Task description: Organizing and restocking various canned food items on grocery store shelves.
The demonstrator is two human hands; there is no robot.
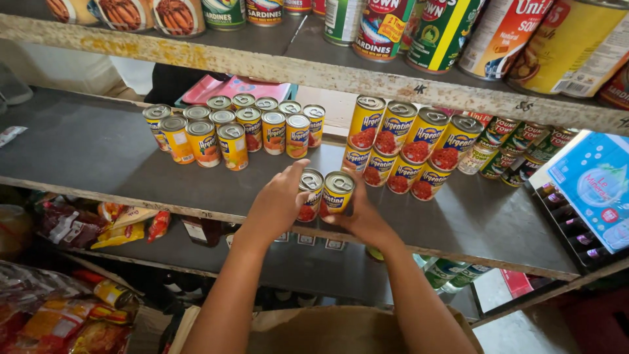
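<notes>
Near the centre of the frame, your left hand wraps its fingers around one small yellow can, and your right hand grips a second can touching it, both on the grey shelf near its front edge. The cans look rigid, smooth and fairly heavy; hold them by their round sides. Stacked matching cans stand just behind.

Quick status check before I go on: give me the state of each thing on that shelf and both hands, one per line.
left hand: wrapped around the left can, gripping.
right hand: gripping the right can from below.
left can: upright, sealed, at the shelf's front edge.
right can: tilted, sealed, touching the left can.
stacked cans: two tiers, sealed.
small cans: upright, grouped in rows, sealed.
shelf board: bare on its left part.
</notes>
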